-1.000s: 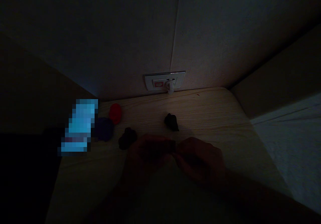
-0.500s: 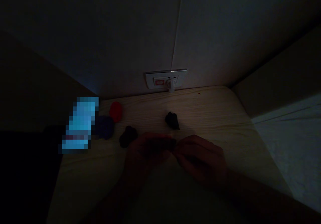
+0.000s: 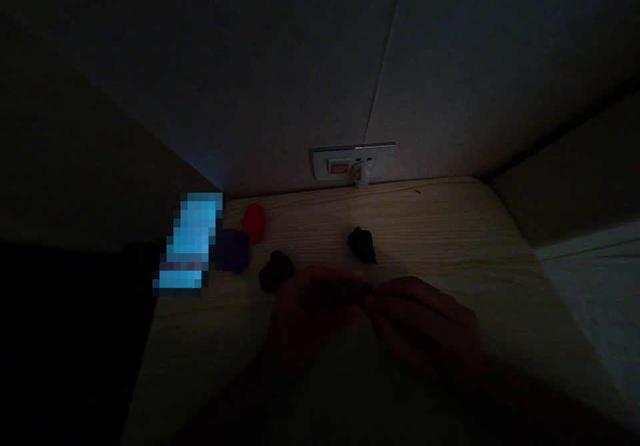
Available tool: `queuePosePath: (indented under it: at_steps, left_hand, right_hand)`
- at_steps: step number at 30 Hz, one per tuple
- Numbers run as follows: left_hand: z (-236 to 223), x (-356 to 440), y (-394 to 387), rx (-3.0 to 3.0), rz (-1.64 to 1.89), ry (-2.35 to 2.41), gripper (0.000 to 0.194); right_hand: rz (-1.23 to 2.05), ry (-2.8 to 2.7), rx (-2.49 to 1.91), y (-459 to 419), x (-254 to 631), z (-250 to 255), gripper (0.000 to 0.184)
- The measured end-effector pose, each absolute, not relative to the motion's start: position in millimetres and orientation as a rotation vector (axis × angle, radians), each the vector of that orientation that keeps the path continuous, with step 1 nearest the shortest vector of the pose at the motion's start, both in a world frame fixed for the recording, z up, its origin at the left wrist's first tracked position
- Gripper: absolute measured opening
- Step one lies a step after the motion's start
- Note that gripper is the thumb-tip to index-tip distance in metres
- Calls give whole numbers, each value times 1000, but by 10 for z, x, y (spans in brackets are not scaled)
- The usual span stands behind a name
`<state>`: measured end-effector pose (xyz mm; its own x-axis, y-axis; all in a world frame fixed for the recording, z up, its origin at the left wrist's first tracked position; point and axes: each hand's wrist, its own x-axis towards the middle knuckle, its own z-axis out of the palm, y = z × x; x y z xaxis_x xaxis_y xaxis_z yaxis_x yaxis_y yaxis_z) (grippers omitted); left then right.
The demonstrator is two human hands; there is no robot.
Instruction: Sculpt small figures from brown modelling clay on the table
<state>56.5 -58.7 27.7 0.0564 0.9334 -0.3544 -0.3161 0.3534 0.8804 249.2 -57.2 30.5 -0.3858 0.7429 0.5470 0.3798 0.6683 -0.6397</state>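
In dim light my left hand [image 3: 307, 316] is curled around a dark lump [image 3: 336, 291] that looks like modelling clay. My right hand [image 3: 425, 319] meets it from the right, its thumb and fingertips pinched on the lump's end. Shadow hides the exact shape. Just beyond the hands lies a black lump [image 3: 362, 245] with a pointed tip. A dark brown lump [image 3: 275, 272] sits close to my left fingers. Farther left are a purple lump [image 3: 233, 251] and a smooth red lump [image 3: 254, 222], almost touching each other.
A glowing, pixelated phone-like screen [image 3: 190, 243] stands at the left of the pale wooden tabletop [image 3: 440, 223]. On the wall behind is a socket plate [image 3: 323, 166] with a red switch and a plug [image 3: 359, 174]. Whitish fabric [image 3: 595, 286] lies at the right.
The whole view has shifted, so everything appears farther right. Both hands keep their hold on the dark lump, with little change in pose.
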Motion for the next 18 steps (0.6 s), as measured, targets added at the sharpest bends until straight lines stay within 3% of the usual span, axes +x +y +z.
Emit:
queuePosePath:
  at_steps: [7,18]
  left_hand:
    - [280,573,-595,703,1046,1117,29]
    - [290,562,-568,699,1000,1166,26]
  right_hand:
    - [538,-2029,-855,-566,2499,275,26]
    - [538,-2027,-844,-557,2474,332,21]
